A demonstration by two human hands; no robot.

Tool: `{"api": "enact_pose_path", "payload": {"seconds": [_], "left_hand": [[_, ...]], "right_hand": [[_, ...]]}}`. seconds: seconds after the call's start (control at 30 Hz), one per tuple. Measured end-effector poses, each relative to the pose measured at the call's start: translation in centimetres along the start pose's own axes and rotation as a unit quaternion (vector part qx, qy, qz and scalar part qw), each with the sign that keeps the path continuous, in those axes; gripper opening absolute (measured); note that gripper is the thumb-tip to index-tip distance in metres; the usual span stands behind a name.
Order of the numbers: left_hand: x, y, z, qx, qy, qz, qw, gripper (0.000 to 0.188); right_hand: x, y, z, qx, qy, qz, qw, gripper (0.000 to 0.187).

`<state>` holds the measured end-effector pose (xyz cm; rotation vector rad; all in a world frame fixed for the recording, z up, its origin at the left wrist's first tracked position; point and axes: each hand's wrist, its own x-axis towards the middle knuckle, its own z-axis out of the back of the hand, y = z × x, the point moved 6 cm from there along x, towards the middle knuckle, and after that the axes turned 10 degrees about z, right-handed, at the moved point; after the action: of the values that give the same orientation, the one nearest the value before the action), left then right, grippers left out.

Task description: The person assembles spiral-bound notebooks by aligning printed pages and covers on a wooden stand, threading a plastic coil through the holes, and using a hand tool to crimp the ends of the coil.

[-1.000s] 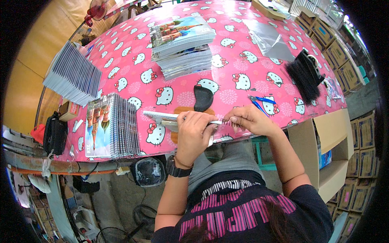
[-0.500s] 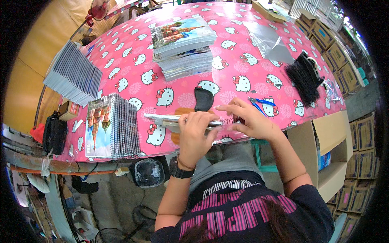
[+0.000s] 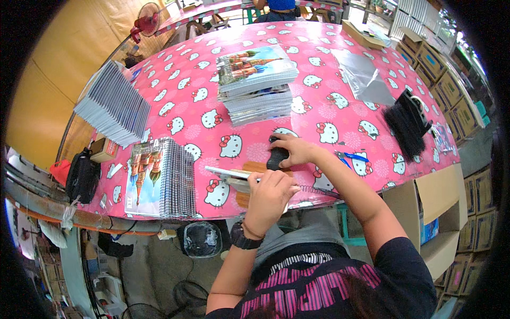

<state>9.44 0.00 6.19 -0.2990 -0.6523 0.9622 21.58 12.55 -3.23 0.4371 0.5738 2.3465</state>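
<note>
My left hand (image 3: 270,195) is closed on a notebook (image 3: 234,177), held edge-on above the near table edge. A thin wire coil (image 3: 321,190) runs out from the notebook's right end, under my right forearm. My right hand (image 3: 295,151) has its fingers curled over a black rounded pad (image 3: 274,159), thumb on the near side and fingertips on the far side. Under the notebook and beside the pad lies a brown wooden board (image 3: 256,167), partly hidden. Blue-handled pliers (image 3: 355,157) rest to the right of my right hand.
Spiral notebooks (image 3: 159,178) are stacked at left, with another stack (image 3: 112,103) behind. A notebook pile (image 3: 257,80) stands mid-table. At right are black coils (image 3: 406,125), clear plastic sheets (image 3: 364,77) and an open cardboard box (image 3: 425,207). A person (image 3: 279,8) is at the far end.
My right hand has left the coil at the notebook's end and moved onto the black pad. My left hand still holds the notebook. The whole view has shifted, bringing a far person into sight.
</note>
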Motion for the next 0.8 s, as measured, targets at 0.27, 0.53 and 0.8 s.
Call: {"api": "enact_pose_path", "payload": {"seconds": [0.27,0.53,0.8], "left_hand": [[-0.1,0.4,0.1,0.003,-0.031,-0.001,1.0,0.016],[0.7,0.4,0.5,-0.015,-0.023,-0.006,1.0,0.014],[0.9,1.4,1.1,-0.077,0.013,-0.016,0.997,0.015]], "right_hand": [[-3.3,1.0,-0.2,0.036,-0.096,-0.056,0.993,0.064],[-10.6,2.4,-2.3,0.555,-0.162,-0.115,0.808,0.076],[-10.8,3.3,-3.5,0.555,-0.198,-0.118,0.799,0.077]]}}
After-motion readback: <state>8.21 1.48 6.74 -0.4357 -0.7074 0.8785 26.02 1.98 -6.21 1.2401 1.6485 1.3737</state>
